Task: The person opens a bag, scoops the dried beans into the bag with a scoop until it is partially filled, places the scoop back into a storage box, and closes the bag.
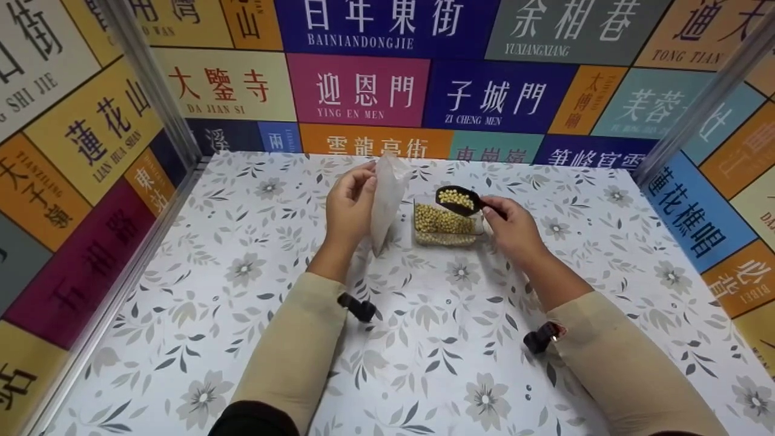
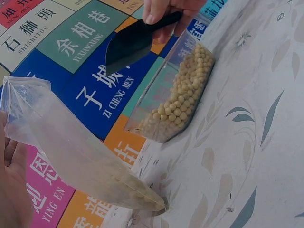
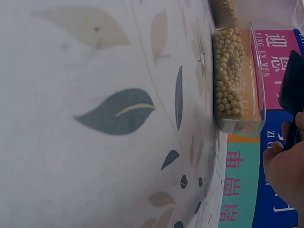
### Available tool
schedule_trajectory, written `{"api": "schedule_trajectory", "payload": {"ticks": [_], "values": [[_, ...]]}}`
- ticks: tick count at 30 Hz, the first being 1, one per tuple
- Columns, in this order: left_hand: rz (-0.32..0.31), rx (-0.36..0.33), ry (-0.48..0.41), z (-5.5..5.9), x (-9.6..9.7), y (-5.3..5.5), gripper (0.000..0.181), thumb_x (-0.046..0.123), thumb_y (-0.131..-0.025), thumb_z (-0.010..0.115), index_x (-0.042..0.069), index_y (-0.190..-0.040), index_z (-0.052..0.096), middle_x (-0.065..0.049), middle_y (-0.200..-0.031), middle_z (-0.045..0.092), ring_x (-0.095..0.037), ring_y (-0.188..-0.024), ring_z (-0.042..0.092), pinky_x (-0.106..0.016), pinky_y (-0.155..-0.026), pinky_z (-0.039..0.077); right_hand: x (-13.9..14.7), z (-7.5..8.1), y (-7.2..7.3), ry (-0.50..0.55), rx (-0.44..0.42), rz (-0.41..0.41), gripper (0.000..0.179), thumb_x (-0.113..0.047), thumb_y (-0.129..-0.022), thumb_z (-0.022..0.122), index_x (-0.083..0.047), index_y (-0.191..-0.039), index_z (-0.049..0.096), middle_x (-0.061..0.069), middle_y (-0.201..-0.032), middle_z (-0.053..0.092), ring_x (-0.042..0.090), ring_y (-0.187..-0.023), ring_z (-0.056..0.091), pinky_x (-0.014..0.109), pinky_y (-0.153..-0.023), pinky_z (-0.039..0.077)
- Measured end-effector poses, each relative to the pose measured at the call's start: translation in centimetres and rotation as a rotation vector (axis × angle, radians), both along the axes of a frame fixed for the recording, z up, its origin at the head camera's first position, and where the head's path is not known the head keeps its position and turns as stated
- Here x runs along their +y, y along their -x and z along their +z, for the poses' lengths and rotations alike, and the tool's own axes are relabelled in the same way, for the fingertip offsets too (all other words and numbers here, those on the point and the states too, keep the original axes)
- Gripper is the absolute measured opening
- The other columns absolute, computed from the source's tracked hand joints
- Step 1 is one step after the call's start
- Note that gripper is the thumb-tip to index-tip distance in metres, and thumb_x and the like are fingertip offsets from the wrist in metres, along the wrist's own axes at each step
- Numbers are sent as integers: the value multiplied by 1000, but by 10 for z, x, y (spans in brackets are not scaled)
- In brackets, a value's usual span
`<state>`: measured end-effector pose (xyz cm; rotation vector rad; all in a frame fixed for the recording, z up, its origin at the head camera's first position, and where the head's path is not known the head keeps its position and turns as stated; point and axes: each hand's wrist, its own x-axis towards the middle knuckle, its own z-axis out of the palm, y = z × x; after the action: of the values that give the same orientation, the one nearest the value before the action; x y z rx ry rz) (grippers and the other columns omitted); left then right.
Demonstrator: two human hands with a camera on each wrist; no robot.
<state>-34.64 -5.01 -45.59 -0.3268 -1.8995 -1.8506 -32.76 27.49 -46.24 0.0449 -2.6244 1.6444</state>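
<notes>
Bean handling at a patterned tabletop (image 1: 266, 351). The left hand (image 1: 349, 206) grips a translucent plastic bag (image 1: 389, 197) near its upper edge, fingers and thumb bent against the film; a small quantity of beans (image 2: 137, 192) shows in the bag's lower end. Whether that end touches the tabletop cannot be told. The right hand (image 1: 514, 225) grasps the handle of a black scoop (image 1: 472, 206), which is raised above a clear rectangular container (image 3: 243, 127) and carries a load of pale yellow beans (image 1: 455, 197). The container stands on the tabletop between the hands, just right of the bag, and holds many more such beans. Both forearms wear beige sleeves (image 1: 284, 339), each with a small black device (image 1: 358, 307) near the wrist. Behind rises a wall of coloured panels (image 1: 357, 91) bearing Chinese characters.
</notes>
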Motion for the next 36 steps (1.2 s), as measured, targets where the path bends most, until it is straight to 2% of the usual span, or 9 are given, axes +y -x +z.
{"api": "schedule_trajectory", "payload": {"ticks": [5,9,12,16,23,27,32,36], "values": [[14,-18,15,1,0,-1,14,18,-108,65,7,-113,72,0,-140,71,-12,-133,65,-28,-112,56,-5,15,-2,-3,19,37,45,-32,-113,54,-8,-151,57,14,-153,59,26,-140,55,32,-114,47],[29,-37,18,1,2,-1,14,15,-108,64,4,-113,71,-4,-141,71,-15,-134,65,-29,-113,55,-11,32,0,-17,46,53,44,-32,-114,52,-9,-151,57,14,-153,57,26,-141,55,38,-115,48],[32,-47,4,2,3,-1,14,12,-108,63,1,-113,70,-8,-142,70,-19,-135,65,-31,-114,55,-18,47,3,-53,76,63,41,-32,-114,52,-11,-148,59,12,-150,58,24,-135,58,39,-111,51],[27,-43,1,2,3,-1,13,12,-108,64,2,-113,70,-6,-141,71,-17,-136,65,-30,-114,55,-30,69,7,-114,116,86,40,-34,-113,53,-14,-147,62,11,-148,58,24,-126,59,40,-103,52],[-2,-53,1,3,1,-3,14,19,-108,65,8,-113,72,1,-141,71,-12,-136,64,-27,-115,54,-55,107,12,-341,155,144,41,-33,-114,51,-17,-151,59,8,-152,55,27,-140,55,49,-118,49],[-8,-39,1,3,1,-3,14,19,-107,66,8,-113,72,-1,-141,71,-13,-135,64,-28,-114,55,-72,123,15,-486,188,168,39,-29,-114,52,-16,-150,61,7,-150,56,29,-139,55,49,-116,50],[4,6,12,1,-1,-1,14,18,-107,66,7,-111,72,-2,-139,72,-13,-133,65,-28,-111,56,-86,133,18,-617,277,197,35,-24,-113,53,-15,-145,65,7,-145,60,29,-140,52,49,-116,49],[17,35,34,2,-3,1,14,18,-108,66,6,-112,72,-3,-140,71,-14,-134,65,-30,-110,57,-90,134,19,-660,342,219,31,-20,-112,56,-13,-139,69,9,-140,63,31,-138,53,50,-117,47]]}}
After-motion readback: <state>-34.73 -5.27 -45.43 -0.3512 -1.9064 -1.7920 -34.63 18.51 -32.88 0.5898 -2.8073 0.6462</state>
